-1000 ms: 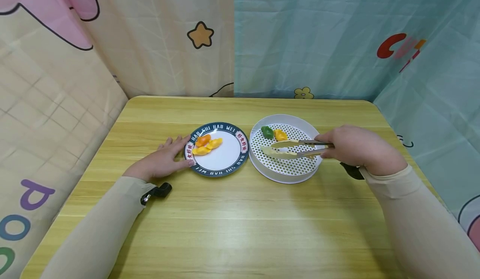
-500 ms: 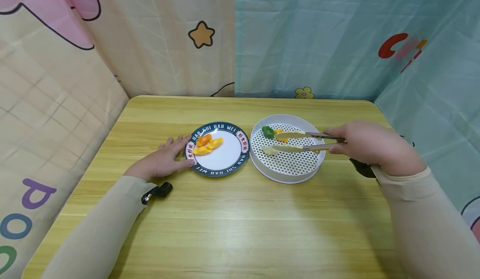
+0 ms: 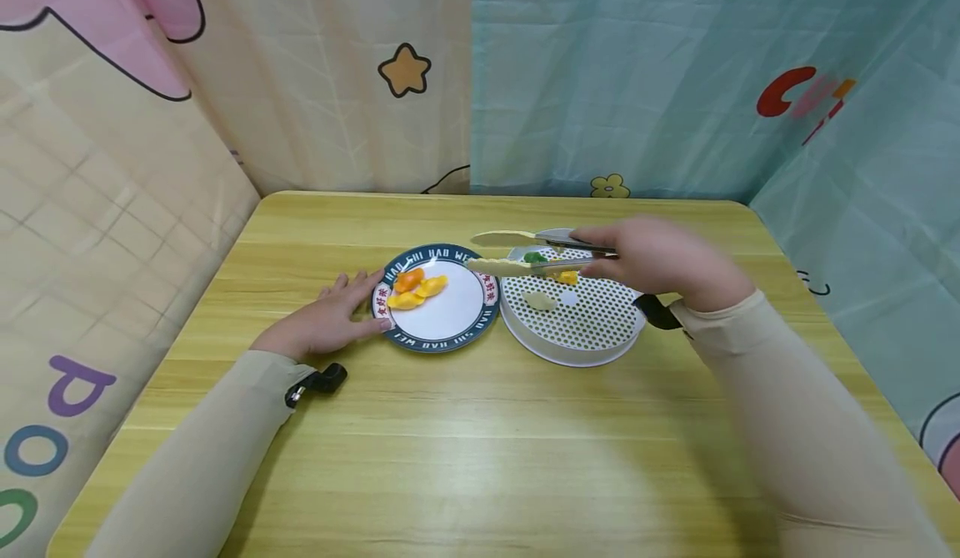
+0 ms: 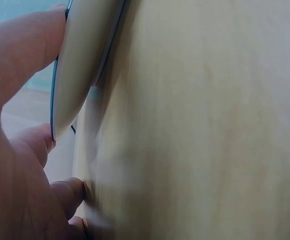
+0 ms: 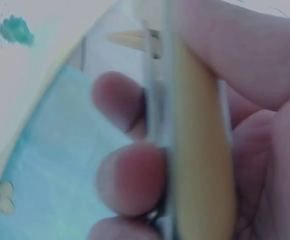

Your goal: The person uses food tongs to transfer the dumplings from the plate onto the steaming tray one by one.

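In the head view, my left hand (image 3: 326,316) touches the left rim of a blue-edged white plate (image 3: 457,308) with spread thumb and index finger. In the left wrist view, other fingertips (image 4: 77,190) rest on the table beside it. Several toy dumplings, orange (image 3: 408,280) and yellow (image 3: 431,286), lie at the plate's left side. My right hand (image 3: 652,262) grips tongs (image 3: 517,267), their pale arms spread and nothing between the tips. They hang above the gap between plate and white steamer basket (image 3: 558,351), partly hiding green (image 3: 536,257) and yellow dumplings (image 3: 567,277); a pale dumpling (image 3: 539,300) lies nearer me.
Plate and steamer basket stand side by side on a wooden table (image 3: 465,441). Patterned curtains (image 3: 600,82) hang behind the table's back edge and along both sides.
The tongs first drew back to the right, then rose and swung left toward the plate, away from the pale dumpling. That dumpling stays in the basket. My left hand has kept its place.
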Action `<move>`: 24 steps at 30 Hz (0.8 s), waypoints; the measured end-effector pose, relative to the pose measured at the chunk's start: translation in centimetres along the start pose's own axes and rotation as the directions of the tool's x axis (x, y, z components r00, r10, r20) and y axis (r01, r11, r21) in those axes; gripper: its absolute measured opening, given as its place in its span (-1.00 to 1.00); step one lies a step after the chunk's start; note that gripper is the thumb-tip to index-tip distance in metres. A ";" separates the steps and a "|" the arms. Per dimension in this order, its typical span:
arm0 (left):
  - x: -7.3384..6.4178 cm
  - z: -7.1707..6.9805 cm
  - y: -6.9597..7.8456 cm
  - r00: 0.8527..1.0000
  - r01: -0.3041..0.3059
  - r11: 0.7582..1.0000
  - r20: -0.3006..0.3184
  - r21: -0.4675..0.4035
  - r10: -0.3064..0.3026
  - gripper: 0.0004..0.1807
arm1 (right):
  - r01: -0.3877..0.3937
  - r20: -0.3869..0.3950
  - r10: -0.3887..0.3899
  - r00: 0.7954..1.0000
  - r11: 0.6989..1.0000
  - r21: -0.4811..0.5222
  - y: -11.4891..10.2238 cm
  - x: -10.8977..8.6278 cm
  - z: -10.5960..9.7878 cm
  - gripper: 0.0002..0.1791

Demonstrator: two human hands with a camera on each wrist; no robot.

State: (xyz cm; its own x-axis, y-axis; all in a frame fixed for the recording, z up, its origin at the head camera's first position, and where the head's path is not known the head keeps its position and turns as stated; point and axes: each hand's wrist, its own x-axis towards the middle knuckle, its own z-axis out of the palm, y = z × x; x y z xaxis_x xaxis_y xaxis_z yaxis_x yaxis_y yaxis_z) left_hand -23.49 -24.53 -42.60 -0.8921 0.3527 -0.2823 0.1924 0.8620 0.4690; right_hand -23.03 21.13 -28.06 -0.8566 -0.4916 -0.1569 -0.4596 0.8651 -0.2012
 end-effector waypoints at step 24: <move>0.2 0.1 -0.2 1.000 0.010 1.000 0.000 0.014 -0.010 0.14 | 0.087 0.180 -0.082 0.980 0.996 -0.019 -3.2 8.3 3.1 -0.43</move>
State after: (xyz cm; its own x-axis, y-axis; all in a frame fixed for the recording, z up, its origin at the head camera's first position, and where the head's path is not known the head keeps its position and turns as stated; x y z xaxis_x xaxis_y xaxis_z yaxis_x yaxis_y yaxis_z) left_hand -23.68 -24.60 -42.85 -0.8939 0.3441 -0.2874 0.1891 0.8706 0.4542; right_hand -27.95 13.99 -31.69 -0.7597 -0.5710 -0.3112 -0.5367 0.8207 -0.1957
